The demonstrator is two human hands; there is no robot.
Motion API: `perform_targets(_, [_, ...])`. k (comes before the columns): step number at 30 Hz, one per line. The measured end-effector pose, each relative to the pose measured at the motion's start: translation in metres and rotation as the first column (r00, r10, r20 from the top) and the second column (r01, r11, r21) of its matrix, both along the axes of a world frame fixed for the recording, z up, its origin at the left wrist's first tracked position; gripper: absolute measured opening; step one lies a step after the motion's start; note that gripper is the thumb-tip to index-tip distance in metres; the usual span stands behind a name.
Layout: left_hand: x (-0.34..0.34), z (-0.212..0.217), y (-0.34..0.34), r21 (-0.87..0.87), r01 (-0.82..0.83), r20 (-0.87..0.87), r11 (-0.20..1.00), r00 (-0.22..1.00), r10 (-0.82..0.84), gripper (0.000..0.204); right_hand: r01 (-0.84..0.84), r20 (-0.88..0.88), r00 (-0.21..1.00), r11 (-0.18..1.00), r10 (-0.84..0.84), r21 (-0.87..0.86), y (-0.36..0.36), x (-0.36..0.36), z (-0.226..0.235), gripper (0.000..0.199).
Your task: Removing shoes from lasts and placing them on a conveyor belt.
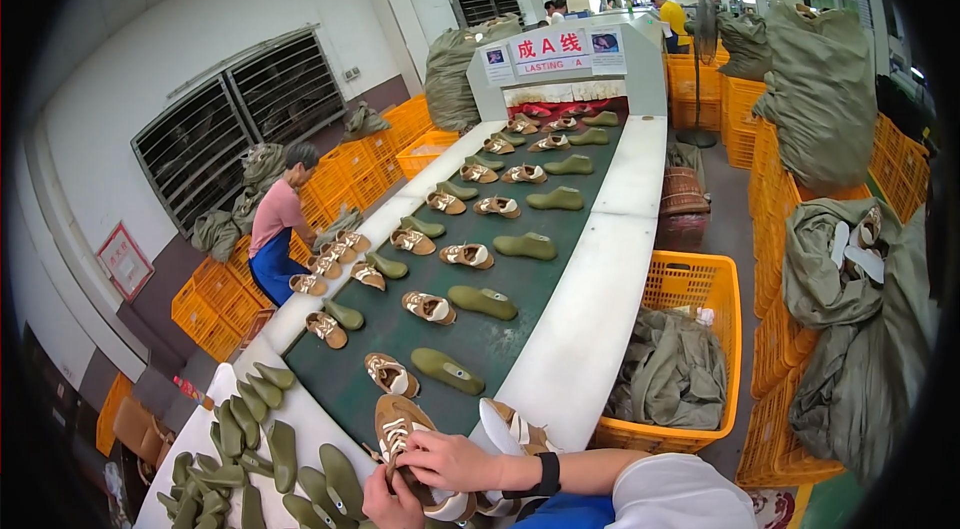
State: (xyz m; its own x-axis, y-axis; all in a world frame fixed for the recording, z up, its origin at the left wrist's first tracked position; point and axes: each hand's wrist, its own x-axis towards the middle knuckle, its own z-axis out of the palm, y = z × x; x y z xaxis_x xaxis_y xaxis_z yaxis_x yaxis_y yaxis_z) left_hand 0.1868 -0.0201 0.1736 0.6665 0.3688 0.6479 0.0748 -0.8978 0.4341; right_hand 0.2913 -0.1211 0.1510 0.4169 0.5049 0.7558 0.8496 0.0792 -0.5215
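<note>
At the near end of the conveyor, a brown shoe [400, 418] with white laces and a pale sole points away from me. My left hand [388, 503] is closed on its collar at the near side. Fingers of my right hand [445, 460], black band on the wrist, pinch the shoe's opening by the tongue. Whether a last is inside is hidden by my hands. Just right of it, a white insole [496, 426] leans against a second brown shoe [527, 431]. Another laced shoe [390, 375] and a green shoe last [447, 370] lie just beyond on the belt.
Rows of shoes and lasts cover the green conveyor belt [440, 317]. Several green lasts [283, 454] pile on the white table at left. An orange crate [725, 369] with grey-green cloth stands at right. A co-worker in a pink top [278, 210] stands left of the belt.
</note>
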Motion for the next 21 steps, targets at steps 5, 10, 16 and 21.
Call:
perform_targets(5, [-0.001, -0.005, 0.001, -0.014, 0.012, 0.000, 1.000, 1.000, -0.012, 0.020, -0.153, -0.148, 0.979, 0.986, 0.143, -0.060, -0.001, 0.004, 0.001, 0.007])
perform_targets(10, [-0.002, 0.007, 0.003, -0.478, -0.019, -0.025, 0.878, 1.000, 0.008, 0.031, -0.463, -0.293, 0.862, 0.878, 0.414, -0.119, -0.004, 0.007, -0.010, 0.012])
perform_targets(16, [0.002, 0.006, 0.011, -0.097, 0.130, -0.200, 0.987, 0.969, -0.148, 0.033, -0.280, -0.327, 0.914, 0.957, 0.242, -0.075, -0.001, 0.012, -0.026, 0.006])
perform_targets(21, [0.010, 0.012, -0.007, 0.221, 0.228, -0.077, 0.948, 0.973, -0.216, 0.031, -0.169, -0.172, 0.969, 0.983, 0.180, 0.076, -0.003, 0.007, -0.006, 0.021])
